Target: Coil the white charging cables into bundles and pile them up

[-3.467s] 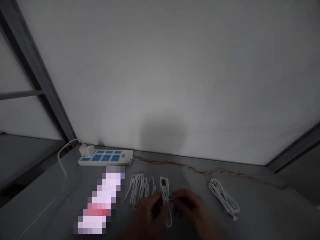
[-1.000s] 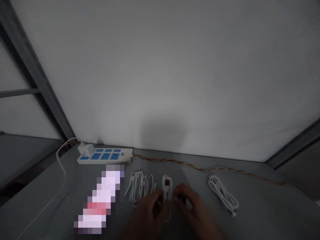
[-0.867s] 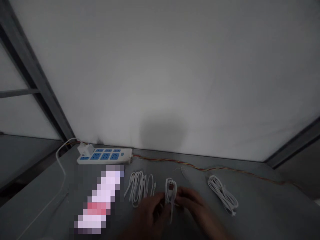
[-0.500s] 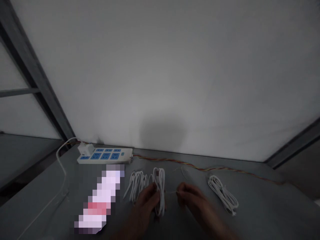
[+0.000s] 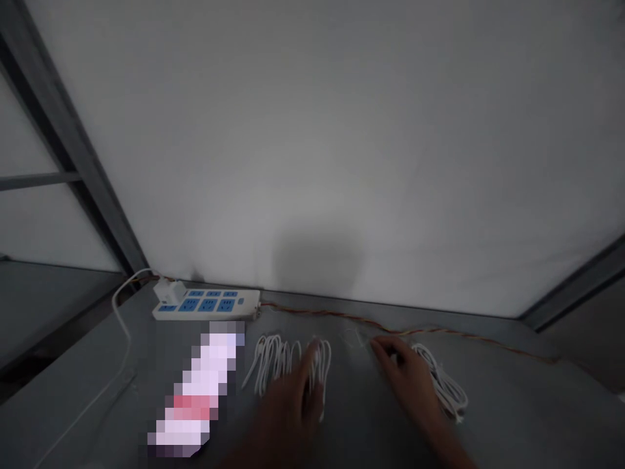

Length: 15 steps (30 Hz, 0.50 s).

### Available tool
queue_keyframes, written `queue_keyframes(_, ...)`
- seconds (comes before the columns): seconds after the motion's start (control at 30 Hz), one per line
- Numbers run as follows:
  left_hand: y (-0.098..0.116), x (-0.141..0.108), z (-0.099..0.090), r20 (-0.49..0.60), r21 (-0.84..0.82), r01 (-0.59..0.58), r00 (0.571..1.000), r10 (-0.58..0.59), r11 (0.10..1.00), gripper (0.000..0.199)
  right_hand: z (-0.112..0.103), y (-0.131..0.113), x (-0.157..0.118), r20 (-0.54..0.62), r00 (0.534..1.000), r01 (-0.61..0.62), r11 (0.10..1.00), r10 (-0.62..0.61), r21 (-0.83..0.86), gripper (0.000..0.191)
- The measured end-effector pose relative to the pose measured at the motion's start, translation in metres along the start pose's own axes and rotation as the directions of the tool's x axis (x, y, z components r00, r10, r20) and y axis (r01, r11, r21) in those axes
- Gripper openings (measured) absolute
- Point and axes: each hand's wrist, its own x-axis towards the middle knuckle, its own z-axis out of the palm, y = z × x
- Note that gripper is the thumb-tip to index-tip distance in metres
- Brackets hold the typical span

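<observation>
My left hand (image 5: pixel 297 397) is over a coiled white cable (image 5: pixel 324 365) on the grey table, thumb and index finger about the coil. Motion blurs this hand, and it hides the coil's left and lower parts. Just to its left, more coiled white cables (image 5: pixel 268 361) lie side by side. My right hand (image 5: pixel 403 368) is closed in a pinch, its fingertips at a small tangle of thin, pale ties (image 5: pixel 355 338). Another bundled white cable (image 5: pixel 442 381) lies behind my right wrist, partly covered by it.
A white power strip (image 5: pixel 208 305) with blue sockets stands at the back left, a white plug adapter (image 5: pixel 168 291) in it. A twisted coloured wire (image 5: pixel 336 314) runs right along the wall. A blurred-out bright object (image 5: pixel 195 391) lies at front left, near a white cord (image 5: pixel 122 326).
My left hand has lowered the upright cable coil onto the table beside the others. My right hand has moved away and right, from the thin tie strand by the coil to the loose ties.
</observation>
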Motion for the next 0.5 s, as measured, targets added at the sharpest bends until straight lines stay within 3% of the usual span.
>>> queue_keyframes(0.1,-0.002,0.0,0.0,0.08,0.298,-0.207,0.978,0.192,0.932,0.03,0.004,0.011,0.005,0.001,1.0,0.007,0.988,-0.007,-0.152,0.039)
queue_keyframes(0.2,-0.003,0.003,-0.002,0.078,0.452,-0.265,0.963,0.258,0.852,0.023,0.002,0.018,0.009,-0.007,1.0,-0.019,0.964,0.017,-0.264,0.033)
queue_keyframes(0.4,-0.001,0.007,-0.008,0.035,0.507,-0.26,0.959,0.281,0.822,0.025,-0.029,0.032,0.016,-0.106,0.99,-0.135,0.884,0.098,-0.447,0.039)
queue_keyframes(0.5,-0.003,0.005,-0.007,0.086,0.472,-0.329,0.94,0.329,0.818,0.027,-0.044,0.044,0.017,-0.13,0.975,-0.219,0.845,0.178,-0.487,0.04)
